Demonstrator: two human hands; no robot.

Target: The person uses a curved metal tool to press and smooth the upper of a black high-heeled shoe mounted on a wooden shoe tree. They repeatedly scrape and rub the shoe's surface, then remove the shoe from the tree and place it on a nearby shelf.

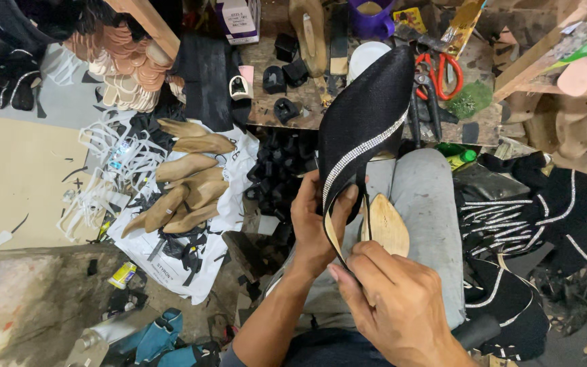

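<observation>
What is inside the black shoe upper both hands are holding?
Inside the black shoe upper a tan wooden last shows at the heel end; its front is covered. Left hand and right hand grip the edge.

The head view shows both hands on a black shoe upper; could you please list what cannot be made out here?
- Black shoe upper: its inside, turned away from the camera.
- Wooden last: its front, hidden inside the upper.
- Right hand: its palm and fingertips, hidden by its own back.
- Left hand: its fingers, hidden behind the upper.
- Red-handled scissors: the blades, lost among the clutter.
</observation>
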